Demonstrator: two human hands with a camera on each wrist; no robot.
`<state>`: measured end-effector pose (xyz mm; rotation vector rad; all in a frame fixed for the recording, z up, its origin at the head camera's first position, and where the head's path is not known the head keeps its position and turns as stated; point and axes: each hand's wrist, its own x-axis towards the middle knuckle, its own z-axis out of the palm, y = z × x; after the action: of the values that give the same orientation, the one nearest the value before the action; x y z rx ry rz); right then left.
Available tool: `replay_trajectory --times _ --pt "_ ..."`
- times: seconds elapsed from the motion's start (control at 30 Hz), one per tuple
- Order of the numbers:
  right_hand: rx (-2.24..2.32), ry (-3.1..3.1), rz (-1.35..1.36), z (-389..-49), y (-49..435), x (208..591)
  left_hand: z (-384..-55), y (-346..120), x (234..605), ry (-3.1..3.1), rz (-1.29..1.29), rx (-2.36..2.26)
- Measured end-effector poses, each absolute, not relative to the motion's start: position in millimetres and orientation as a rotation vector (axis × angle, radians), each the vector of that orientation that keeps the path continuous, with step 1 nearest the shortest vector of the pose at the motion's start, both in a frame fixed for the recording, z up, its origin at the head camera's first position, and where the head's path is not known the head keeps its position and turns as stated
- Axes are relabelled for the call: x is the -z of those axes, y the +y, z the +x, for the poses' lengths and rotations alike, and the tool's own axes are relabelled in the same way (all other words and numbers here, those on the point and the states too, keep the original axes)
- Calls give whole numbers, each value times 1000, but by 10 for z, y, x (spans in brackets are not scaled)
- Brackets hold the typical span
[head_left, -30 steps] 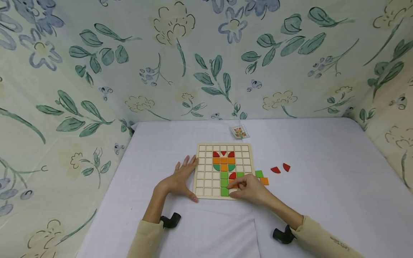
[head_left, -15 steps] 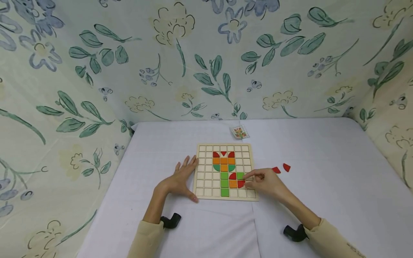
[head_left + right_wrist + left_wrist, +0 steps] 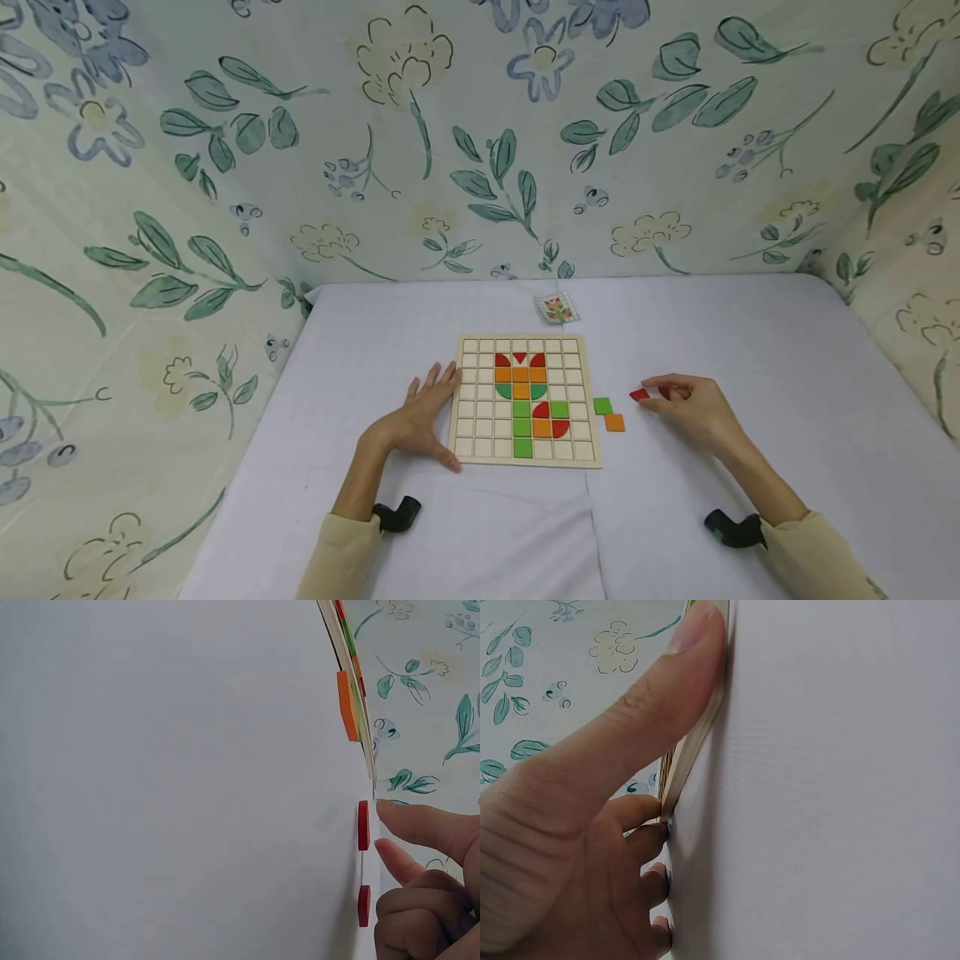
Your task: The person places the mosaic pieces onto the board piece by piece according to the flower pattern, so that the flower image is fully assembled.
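My left hand (image 3: 415, 421) is spread along the left side of a wooden grid board (image 3: 477, 448). Its fingertips touch the left edge, and the thumb (image 3: 694, 637) lies at the near corner. Red, orange and green tiles form a tulip shape on the board. Right of the board, my right hand (image 3: 693, 411) is at a red quarter-round tile (image 3: 638, 394). In the right wrist view, thumb and index finger stand apart close over that red tile (image 3: 364, 825), the other fingers curled. A second red tile (image 3: 364, 906) lies under the hand, hidden in the head view.
A green square tile (image 3: 603, 406) and an orange square tile (image 3: 615, 422) lie beside the board's right edge. Behind the board is a small pattern card (image 3: 557, 307) in a clear sleeve. White cloth (image 3: 375, 325) covers the table, with a floral curtain (image 3: 480, 125) behind.
My right hand has moved right, off the board and past the loose square tiles, to the red tile. Tiles it covered now show. My left hand has stayed put.
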<state>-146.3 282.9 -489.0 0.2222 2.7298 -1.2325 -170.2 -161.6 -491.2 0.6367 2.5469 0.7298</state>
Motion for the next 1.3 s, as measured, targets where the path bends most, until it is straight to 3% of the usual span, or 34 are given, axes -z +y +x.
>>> replay_trajectory --times 0.5,1.3 --pt "1215 2686 86 -1654 2849 4954 -1706 -1625 4911 2548 639 -730" --pt "1204 2677 223 -1768 2762 4921 -1695 -1623 4895 2545 634 -737"
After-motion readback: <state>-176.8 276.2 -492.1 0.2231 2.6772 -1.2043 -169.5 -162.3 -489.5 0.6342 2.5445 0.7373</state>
